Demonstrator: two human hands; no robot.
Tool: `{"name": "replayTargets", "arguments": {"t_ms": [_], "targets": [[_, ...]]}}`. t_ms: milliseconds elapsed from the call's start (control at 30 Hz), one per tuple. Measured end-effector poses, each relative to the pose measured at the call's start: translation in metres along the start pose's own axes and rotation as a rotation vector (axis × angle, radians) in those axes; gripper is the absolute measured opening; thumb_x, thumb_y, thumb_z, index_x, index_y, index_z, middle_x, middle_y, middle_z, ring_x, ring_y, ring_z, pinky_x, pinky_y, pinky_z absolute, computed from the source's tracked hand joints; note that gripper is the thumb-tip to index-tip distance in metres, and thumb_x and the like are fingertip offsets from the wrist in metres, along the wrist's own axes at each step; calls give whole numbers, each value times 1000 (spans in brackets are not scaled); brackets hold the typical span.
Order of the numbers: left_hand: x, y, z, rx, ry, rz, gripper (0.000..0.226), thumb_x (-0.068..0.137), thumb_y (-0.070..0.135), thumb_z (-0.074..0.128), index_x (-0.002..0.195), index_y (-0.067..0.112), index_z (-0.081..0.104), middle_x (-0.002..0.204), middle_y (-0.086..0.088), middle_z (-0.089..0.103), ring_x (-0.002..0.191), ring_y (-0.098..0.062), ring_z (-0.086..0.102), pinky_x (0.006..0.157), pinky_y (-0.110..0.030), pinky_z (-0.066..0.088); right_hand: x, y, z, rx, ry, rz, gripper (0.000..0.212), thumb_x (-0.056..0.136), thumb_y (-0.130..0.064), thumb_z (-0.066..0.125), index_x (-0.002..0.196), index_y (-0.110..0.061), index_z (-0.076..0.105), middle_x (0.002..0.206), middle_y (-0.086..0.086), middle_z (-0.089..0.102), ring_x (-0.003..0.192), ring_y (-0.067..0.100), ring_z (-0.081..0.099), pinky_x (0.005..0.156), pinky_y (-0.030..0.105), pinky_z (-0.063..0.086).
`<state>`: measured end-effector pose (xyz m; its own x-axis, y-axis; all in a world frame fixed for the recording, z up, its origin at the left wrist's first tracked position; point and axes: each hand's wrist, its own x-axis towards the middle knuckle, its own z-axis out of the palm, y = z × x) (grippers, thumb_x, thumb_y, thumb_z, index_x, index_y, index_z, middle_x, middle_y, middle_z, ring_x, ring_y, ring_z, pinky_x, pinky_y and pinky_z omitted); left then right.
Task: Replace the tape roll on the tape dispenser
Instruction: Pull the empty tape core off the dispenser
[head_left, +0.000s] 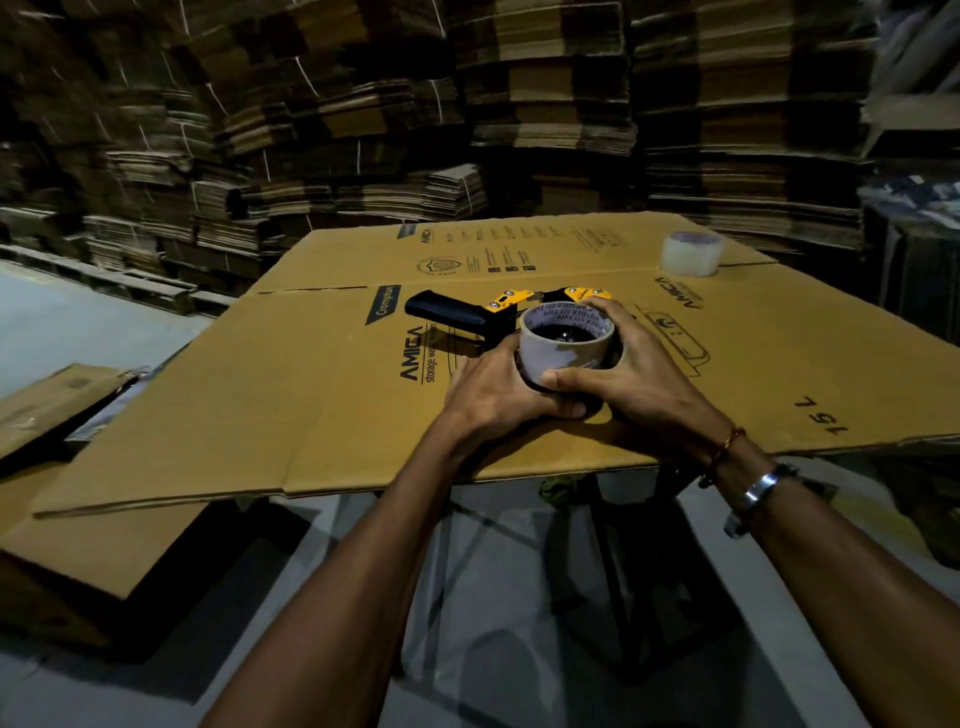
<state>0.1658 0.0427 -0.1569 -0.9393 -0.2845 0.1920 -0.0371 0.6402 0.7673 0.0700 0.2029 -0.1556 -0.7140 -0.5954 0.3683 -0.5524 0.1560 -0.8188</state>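
Observation:
A black and yellow tape dispenser (467, 310) lies on its side on a flattened cardboard box (291, 395), handle pointing left. An almost bare cardboard tape core (563, 349) with printed lettering inside sits on the dispenser's wheel. My left hand (493, 392) curls round the core's near left side. My right hand (631, 371) wraps the core from the right, thumb across its front. A full roll of clear tape (692, 253) stands at the far right of the cardboard.
The cardboard sheet rests on a dark stand (618, 551) over a grey floor. More flat cartons (57, 400) lie at the left. Tall stacks of folded cartons (545, 104) wall in the back and both sides.

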Motion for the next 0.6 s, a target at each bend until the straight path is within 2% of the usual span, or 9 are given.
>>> {"name": "replayTargets", "arguments": {"t_ms": [267,433,600], "targets": [[-1,2,-3,-21,-3,-2,91,46,63,84,128,32,55,120,7,68,111,-18,62,99,-47,49,2,2,-3,73,-58,26,100,62,-48,93,147,-30,42,139,-5,61,125,13,61,107,45,51],[1,1,-2,-16,-6,-12,100,42,66,83,131,30,56,120,8,69,110,-17,64,97,-45,51,1,1,-5,79,-70,36,97,66,-40,92,148,-26,42,139,-4,61,123,11,62,107,42,51],[1,1,-1,7,4,-9,98,48,62,85,134,30,52,123,7,67,111,-18,62,97,-46,51,1,0,0,74,-62,45,98,66,-38,93,148,-28,40,139,-5,59,126,10,59,110,41,49]]}}
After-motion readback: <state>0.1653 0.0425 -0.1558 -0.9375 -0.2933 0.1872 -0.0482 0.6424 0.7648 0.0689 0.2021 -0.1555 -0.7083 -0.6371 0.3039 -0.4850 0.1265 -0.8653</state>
